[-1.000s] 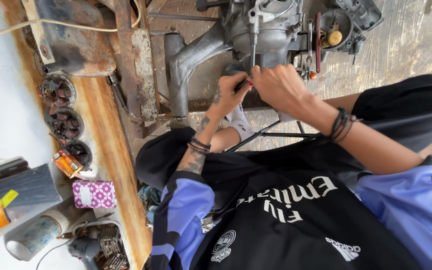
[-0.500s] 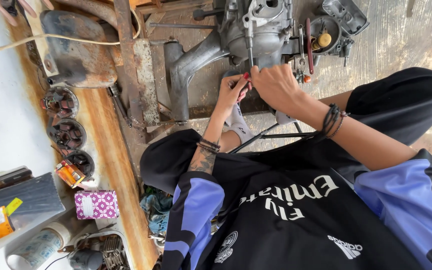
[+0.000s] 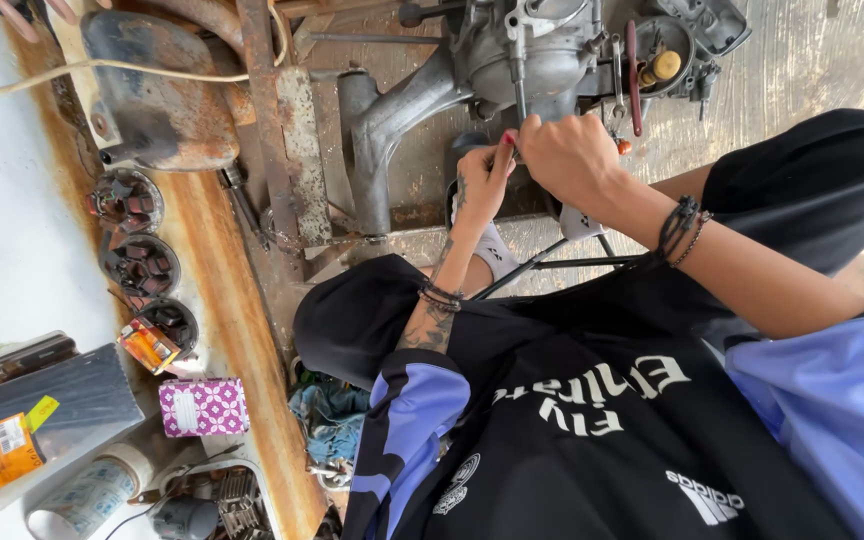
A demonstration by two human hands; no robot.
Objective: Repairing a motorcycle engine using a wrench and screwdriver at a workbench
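Beside the engine (image 3: 542,50), left hand (image 3: 480,185) and right hand (image 3: 572,155) pinched around a thin metal rod (image 3: 520,70).

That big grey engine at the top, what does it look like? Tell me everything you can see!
The engine is a lumpy block of dull grey metal, dirty and worn. A thick grey pipe curves from its side down toward the floor. On its right sits a round opening with a yellow knob inside, and a red-handled tool lies across it. It rests by a rusty metal frame. The left hand and right hand work together just under it, pinching a thin rod.
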